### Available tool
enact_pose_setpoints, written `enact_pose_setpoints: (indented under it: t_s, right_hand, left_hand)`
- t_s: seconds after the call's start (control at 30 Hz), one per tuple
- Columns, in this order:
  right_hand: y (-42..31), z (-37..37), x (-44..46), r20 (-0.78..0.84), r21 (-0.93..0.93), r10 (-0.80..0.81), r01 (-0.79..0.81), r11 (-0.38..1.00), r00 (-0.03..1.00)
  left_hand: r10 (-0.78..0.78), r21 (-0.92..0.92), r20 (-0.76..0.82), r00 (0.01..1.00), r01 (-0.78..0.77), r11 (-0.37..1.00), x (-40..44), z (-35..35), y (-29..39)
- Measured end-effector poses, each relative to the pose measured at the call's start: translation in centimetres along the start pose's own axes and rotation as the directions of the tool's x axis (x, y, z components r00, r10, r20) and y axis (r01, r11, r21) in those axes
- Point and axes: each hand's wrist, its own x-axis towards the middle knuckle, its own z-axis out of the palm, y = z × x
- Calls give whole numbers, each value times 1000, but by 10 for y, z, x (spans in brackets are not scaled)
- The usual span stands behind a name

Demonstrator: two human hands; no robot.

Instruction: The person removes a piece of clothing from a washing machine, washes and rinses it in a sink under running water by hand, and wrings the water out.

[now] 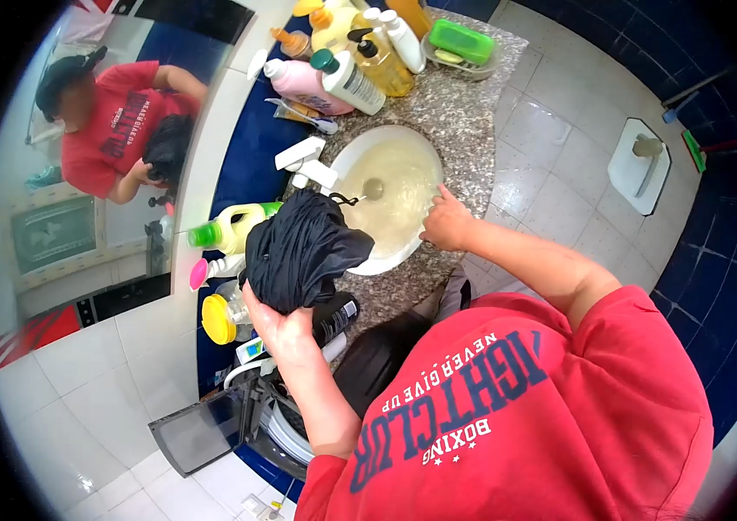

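Note:
My left hand [280, 326] holds up a bunched black cloth [303, 247] from below, its fingers mostly hidden under the folds. A thin black cord loops from the cloth's top toward the washbasin [355, 156]. Cloudy, pale yellowish water stands in the basin, with the round drain visible through it. At the basin's near right rim rests my right hand [448, 221], holding nothing, its fingers apart and partly bent over the edge. The white faucet [306, 161] stands at the basin's left, just above the cloth.
Several pump bottles and a green soap box [461, 42] crowd the far end of the granite counter [464, 122]. A green-capped jug [234, 227] and a yellow-lidded jar [219, 319] line the wall side. A mirror [108, 156] hangs left; a squat toilet [639, 165] is right.

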Motion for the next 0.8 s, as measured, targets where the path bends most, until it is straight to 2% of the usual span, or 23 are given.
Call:
enact_pose_setpoints:
  t_s: [0.07, 0.13, 0.2, 0.23, 0.27, 0.4, 0.53, 0.63, 0.8]
  right_hand:
    - [8, 7, -7, -72, 9, -53, 54, 999, 996]
    - [14, 7, -11, -142, 15, -107, 110, 994, 984]
    - [11, 6, -7, -61, 41, -66, 69, 997, 996]
    - [9, -2, -10, 0, 5, -68, 68, 998, 998]
    - [10, -1, -9, -4, 14, -68, 68, 998, 998]
    - [13, 1, -7, 22, -7, -89, 89, 996, 996]
    - [14, 0, -7, 39, -17, -97, 97, 995, 995]
    - [14, 0, -6, 60, -16, -88, 89, 996, 994]
    - [17, 2, -6, 24, -4, -105, 105, 994, 994]
  left_hand:
    - [10, 35, -27, 1000, -9, 999, -7, 4, -3]
    - [35, 97, 37, 999, -39, 995, -15, 10, -8]
    - [48, 116, 10, 999, -49, 992, -29, 26, -15]
    - [72, 142, -50, 996, -65, 988, -38, 38, -20]
    - [99, 168, -109, 989, -80, 983, -44, 45, -24]
    - [94, 131, 14, 996, -95, 987, -28, 31, -15]
    - [81, 169, 2, 997, -80, 982, -33, 36, -14]
    - [75, 193, 52, 996, -83, 978, -34, 34, -13]
    - [99, 200, 18, 995, -101, 975, -37, 35, -12]
